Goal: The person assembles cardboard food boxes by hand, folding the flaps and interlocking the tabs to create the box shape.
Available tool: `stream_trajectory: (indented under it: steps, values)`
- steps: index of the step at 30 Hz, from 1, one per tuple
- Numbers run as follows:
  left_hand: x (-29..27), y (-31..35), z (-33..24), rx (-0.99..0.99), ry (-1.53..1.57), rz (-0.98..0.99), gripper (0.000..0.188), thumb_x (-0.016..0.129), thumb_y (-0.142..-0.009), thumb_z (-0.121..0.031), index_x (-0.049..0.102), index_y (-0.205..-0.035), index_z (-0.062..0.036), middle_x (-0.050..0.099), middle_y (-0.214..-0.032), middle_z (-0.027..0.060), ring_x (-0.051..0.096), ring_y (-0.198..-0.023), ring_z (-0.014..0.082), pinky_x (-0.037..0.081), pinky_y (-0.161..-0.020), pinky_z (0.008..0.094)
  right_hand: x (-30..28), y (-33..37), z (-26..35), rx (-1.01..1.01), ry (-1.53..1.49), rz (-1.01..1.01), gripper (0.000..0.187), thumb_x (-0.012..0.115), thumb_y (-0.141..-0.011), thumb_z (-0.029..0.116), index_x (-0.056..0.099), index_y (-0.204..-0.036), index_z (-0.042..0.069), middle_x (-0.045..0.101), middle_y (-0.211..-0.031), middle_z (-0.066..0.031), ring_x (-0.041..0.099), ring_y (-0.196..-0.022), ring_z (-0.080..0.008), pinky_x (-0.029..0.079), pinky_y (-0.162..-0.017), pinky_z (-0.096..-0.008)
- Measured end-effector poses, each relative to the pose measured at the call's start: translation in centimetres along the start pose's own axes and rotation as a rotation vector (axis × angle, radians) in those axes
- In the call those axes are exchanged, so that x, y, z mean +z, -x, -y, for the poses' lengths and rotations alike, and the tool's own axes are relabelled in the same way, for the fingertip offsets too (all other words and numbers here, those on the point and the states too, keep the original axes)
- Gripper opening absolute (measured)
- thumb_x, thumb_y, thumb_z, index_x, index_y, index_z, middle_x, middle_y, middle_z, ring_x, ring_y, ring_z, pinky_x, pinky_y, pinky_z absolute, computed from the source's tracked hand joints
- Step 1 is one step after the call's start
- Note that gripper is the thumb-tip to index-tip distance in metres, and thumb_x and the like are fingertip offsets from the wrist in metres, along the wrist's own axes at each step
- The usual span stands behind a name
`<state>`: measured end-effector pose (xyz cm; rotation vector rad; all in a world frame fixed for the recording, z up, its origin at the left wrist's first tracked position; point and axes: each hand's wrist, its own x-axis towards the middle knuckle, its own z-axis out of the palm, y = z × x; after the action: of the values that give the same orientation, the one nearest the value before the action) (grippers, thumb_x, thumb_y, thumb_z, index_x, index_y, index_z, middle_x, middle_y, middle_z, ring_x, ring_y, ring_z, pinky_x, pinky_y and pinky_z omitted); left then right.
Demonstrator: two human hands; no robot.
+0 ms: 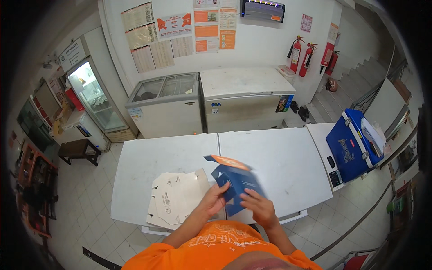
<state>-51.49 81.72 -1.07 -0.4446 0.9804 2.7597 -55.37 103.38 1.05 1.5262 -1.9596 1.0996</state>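
Note:
A dark blue cardboard box (245,181) with an orange inner flap is partly folded and held over the table's near side. My left hand (212,201) grips its left side, thumb on a flap. On the right panel lie the bent fingers of my right hand (260,207), closed on the box. The carton is slightly blurred at its right edge, and its underside is hidden. To the left, a stack of flat, die-cut cardboard blanks (173,200), pale side up, rests on the white table (139,157).
A blue cooler box (348,144) stands at the table's right end, beside a small dark device (335,178). Two chest freezers (247,105) line the wall beyond. At left are a glass-door fridge (96,94) and a dark wooden stool (80,150). Stairs (360,81) rise at far right.

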Motion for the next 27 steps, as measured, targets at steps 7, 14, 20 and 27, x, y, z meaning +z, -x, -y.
stream_trajectory:
  steps: [7, 14, 20, 27]
  values:
    - [1.4, -0.5, 2.1, 0.271, 0.002, 0.097, 0.021, 0.051, -0.105, -0.017, 0.058, -0.118, -0.0028, 0.067, -0.112, 0.0109, 0.066, -0.104, 0.0185, 0.056, -0.093, 0.0329, 2.0, -1.1, 2.1, 0.406, -0.018, -0.344, 0.033, 0.061, -0.086, -0.01, 0.061, -0.117, 0.002, 0.055, -0.135, -0.0237, 0.069, -0.099, -0.0376, 0.06, -0.079, -0.0406]
    - [1.0, 1.0, 4.4, 0.27, -0.01, -0.014, 0.022, 0.048, -0.107, -0.025, 0.058, -0.116, -0.0072, 0.067, -0.105, 0.0045, 0.064, -0.09, 0.013, 0.055, -0.086, 0.0317, 1.8, 1.2, 2.9, 0.485, -0.092, 0.073, 0.042, 0.072, -0.086, 0.004, 0.066, -0.127, 0.01, 0.052, -0.135, -0.0227, 0.065, -0.111, -0.037, 0.057, -0.09, -0.0406]
    - [3.2, 2.5, 8.3, 0.228, 0.21, 0.015, 0.02, 0.049, -0.106, -0.022, 0.06, -0.108, -0.0064, 0.068, -0.1, 0.0045, 0.066, -0.086, 0.0133, 0.057, -0.079, 0.0284, 4.0, 2.5, 3.4, 0.478, 0.01, -0.373, 0.047, 0.075, -0.079, -0.005, 0.069, -0.124, 0.009, 0.049, -0.127, -0.0202, 0.057, -0.117, -0.0335, 0.053, -0.094, -0.0393]
    - [1.8, 2.2, 7.5, 0.19, -0.337, 0.057, 0.031, 0.058, -0.101, -0.011, 0.055, -0.13, -0.0017, 0.07, -0.104, 0.0063, 0.067, -0.09, 0.0132, 0.056, -0.086, 0.0285, 3.0, 4.4, 5.6, 0.772, -0.163, -0.439, 0.035, 0.075, -0.078, -0.001, 0.055, -0.107, 0.002, 0.051, -0.111, -0.0156, 0.057, -0.103, -0.0244, 0.048, -0.094, -0.0354]
